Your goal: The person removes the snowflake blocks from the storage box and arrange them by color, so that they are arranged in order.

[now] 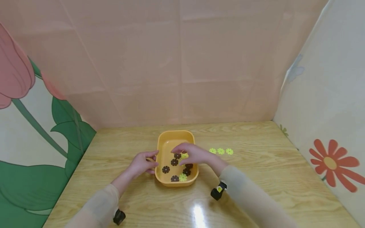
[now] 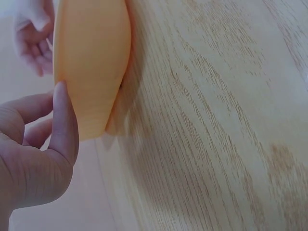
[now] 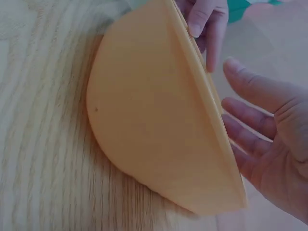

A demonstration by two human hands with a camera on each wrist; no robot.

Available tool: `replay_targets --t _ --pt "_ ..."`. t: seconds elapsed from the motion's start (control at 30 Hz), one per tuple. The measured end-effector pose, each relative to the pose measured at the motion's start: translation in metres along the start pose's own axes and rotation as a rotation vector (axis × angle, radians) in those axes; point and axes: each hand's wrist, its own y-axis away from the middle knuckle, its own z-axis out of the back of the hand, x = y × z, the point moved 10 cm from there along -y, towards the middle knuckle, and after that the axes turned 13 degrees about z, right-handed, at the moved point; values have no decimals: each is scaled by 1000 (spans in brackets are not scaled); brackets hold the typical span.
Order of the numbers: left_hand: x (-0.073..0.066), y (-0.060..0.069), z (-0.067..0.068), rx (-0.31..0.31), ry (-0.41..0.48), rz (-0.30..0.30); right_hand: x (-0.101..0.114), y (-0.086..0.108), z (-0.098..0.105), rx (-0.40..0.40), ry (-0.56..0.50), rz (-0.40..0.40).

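Note:
An orange-yellow plastic basin [image 1: 176, 183] stands on the table, holding several notched, flower-shaped discs. Some are dark brown, like the disc [image 1: 166, 169] near the left wall, and others yellow-green, like the disc [image 1: 183, 177] at the near end. My left hand [image 1: 142, 163] touches the basin's left rim with thumb and fingertips; its thumb [image 2: 63, 115] lies against the rim in the left wrist view. My right hand [image 1: 192, 153] hovers over the basin, thumb and fingers spread apart with nothing visible between them. It hides part of the discs below.
Three yellow-green discs [image 1: 220, 151] lie in a row on the wooden table [image 1: 256, 164], right of the basin. A plain pink backdrop [image 1: 182, 63] rises behind the table's far edge. Flower-printed panels stand at both sides.

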Motion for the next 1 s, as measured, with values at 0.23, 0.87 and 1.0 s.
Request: replay_targets --t 0.23,0.87,1.0 --pt "1 0 -1 8 -8 1 -5 -14 -9 2 -38 -20" --pt "3 -3 1 12 -13 -3 -35 -25 -23 131 -28 -153" --pt "4 -4 0 14 -4 1 -39 -26 -25 151 18 -186"
